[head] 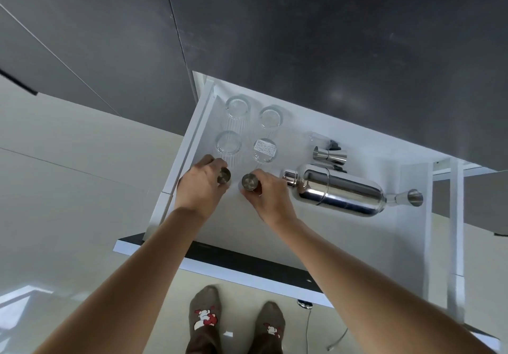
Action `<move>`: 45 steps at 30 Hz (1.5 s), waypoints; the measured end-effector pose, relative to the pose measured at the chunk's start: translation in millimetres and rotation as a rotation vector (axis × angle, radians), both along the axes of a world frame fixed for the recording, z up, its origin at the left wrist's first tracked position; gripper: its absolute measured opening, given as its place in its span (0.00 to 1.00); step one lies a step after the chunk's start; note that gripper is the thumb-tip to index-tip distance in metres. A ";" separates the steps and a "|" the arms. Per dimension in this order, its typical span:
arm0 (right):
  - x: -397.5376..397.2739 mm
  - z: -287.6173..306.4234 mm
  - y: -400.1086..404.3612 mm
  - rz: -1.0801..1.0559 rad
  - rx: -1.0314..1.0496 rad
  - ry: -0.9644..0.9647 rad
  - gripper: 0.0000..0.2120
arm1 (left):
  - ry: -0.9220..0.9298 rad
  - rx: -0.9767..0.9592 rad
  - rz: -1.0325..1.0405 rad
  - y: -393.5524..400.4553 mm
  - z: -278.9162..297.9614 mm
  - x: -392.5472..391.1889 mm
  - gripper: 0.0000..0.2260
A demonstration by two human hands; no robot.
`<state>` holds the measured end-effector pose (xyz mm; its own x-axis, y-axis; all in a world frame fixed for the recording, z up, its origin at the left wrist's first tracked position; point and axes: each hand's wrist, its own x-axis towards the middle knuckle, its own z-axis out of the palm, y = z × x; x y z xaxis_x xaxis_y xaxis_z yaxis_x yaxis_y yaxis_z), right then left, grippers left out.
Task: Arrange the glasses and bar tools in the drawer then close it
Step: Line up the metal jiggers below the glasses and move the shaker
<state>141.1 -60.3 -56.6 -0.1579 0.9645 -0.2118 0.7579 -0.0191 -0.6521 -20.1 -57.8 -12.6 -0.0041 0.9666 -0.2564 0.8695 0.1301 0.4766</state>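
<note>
Drawer: the white drawer point(275, 227) is standing pulled open under a dark grey counter front, its dark front edge lying nearest the person.
Left hand: the left hand point(202, 186) is curling closed around a small metal cup point(224, 175), whose round end is facing up, just beside the drawer's left wall.
Right hand: the right hand point(270, 193) is gripping a second small metal cup point(249, 181) between thumb and fingers, close beside the first but apart from it.
Glasses: four clear ribbed glasses point(238, 106) are sitting two by two in the back left of the drawer; the near right one point(265, 149) is carrying a white label.
Shaker: a shiny steel cocktail shaker point(338, 188) is lying on its side at the right, cap end pointing toward the right hand.
Jiggers: one steel jigger point(330, 155) is lying behind the shaker; another point(406, 197) is lying at the shaker's far right end, apparently touching it.
Other tools: small dark pieces are lying behind the jigger, too blurred to identify.
Feet: two feet in brown patterned socks point(204, 315) are standing on the pale floor below the drawer.
</note>
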 end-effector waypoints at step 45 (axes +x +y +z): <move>189.2 24.2 55.3 -0.145 -0.218 -0.377 0.06 | 0.038 -0.158 -0.608 7.9 -14.5 164.7 0.34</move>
